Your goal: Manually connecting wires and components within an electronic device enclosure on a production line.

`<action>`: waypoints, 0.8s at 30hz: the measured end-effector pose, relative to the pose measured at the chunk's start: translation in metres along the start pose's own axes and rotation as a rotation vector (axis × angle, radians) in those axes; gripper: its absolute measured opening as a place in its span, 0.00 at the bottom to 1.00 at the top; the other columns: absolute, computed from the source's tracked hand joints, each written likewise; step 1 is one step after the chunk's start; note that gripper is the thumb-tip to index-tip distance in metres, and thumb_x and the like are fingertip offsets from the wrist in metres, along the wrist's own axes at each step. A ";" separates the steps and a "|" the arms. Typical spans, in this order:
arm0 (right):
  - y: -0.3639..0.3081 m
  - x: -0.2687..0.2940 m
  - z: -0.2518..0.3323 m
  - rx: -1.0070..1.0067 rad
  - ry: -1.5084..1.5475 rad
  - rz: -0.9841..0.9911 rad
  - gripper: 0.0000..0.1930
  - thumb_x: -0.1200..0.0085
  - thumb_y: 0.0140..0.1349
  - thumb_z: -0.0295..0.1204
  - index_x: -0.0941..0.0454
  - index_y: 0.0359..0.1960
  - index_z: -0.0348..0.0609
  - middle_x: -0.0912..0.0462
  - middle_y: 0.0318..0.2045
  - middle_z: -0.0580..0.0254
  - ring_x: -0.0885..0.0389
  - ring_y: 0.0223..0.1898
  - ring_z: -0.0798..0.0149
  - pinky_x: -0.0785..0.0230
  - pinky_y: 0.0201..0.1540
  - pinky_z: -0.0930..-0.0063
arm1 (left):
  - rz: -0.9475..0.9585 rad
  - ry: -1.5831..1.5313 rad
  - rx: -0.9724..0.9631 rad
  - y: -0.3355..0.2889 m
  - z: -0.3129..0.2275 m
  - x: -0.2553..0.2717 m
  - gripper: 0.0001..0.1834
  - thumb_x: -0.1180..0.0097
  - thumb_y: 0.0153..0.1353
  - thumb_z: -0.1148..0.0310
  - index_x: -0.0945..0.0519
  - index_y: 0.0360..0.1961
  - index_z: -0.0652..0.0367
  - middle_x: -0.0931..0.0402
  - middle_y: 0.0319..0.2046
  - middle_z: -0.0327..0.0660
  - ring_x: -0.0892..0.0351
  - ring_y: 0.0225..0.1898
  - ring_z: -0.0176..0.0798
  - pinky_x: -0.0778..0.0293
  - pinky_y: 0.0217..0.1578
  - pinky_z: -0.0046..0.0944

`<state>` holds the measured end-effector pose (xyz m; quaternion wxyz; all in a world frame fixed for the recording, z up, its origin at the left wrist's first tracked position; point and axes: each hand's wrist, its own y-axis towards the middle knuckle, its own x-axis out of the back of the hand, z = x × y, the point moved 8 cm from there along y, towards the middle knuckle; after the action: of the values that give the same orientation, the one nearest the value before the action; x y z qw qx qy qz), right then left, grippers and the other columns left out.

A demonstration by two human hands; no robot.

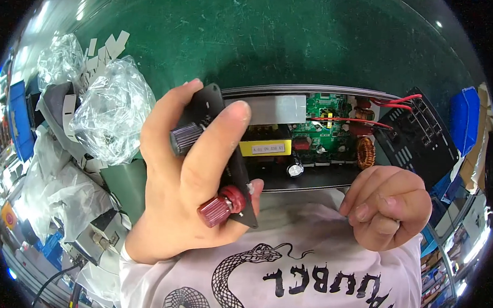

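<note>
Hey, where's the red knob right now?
In the head view, the red knob is left of centre, on the lower end of the black panel held in the left grip, below the grey knob.

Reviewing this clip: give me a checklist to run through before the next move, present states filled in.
1. Left hand gripping the thin black panel with black and red ribbed knobs: ok.
2. Right hand empty: cannot tell; fingers curled, palm hidden.
3. Green circuit board visible inside the long black case: ok.
4. Black slotted panel square with the case: not ok; askew at the right.
5. Red insulated wires firmly fastened: cannot tell.
6. Crumpled clear plastic bag apart from the case: ok.
</note>
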<state>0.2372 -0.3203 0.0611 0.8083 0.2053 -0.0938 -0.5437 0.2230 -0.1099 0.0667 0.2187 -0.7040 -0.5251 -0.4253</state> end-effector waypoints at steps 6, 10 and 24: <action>0.002 -0.002 0.000 -0.011 -0.054 0.004 0.13 0.47 0.75 0.35 0.25 0.48 0.36 0.22 0.28 0.61 0.27 0.18 0.73 0.27 0.17 0.80 | 0.013 0.036 -0.015 0.004 -0.005 -0.002 0.50 0.32 0.46 0.65 0.39 0.71 0.63 0.41 0.66 0.67 0.39 0.66 0.65 0.44 0.68 0.56; 0.003 -0.002 0.000 -0.024 -0.054 0.022 0.14 0.49 0.76 0.36 0.26 0.49 0.36 0.23 0.28 0.61 0.28 0.18 0.73 0.28 0.17 0.81 | -0.007 0.042 -0.008 0.004 -0.002 -0.003 0.49 0.32 0.46 0.65 0.39 0.71 0.63 0.42 0.66 0.67 0.39 0.66 0.65 0.44 0.68 0.56; 0.001 -0.002 -0.004 -0.049 0.003 0.021 0.16 0.45 0.62 0.27 0.24 0.50 0.32 0.18 0.33 0.54 0.22 0.22 0.66 0.25 0.23 0.74 | -0.008 0.235 0.088 0.011 -0.015 -0.008 0.44 0.29 0.43 0.71 0.26 0.67 0.50 0.42 0.66 0.63 0.34 0.61 0.66 0.32 0.61 0.51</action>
<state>0.2385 -0.3170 0.0584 0.8190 0.1852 -0.0814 -0.5370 0.2269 -0.1294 0.0694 0.3078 -0.6367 -0.5169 -0.4824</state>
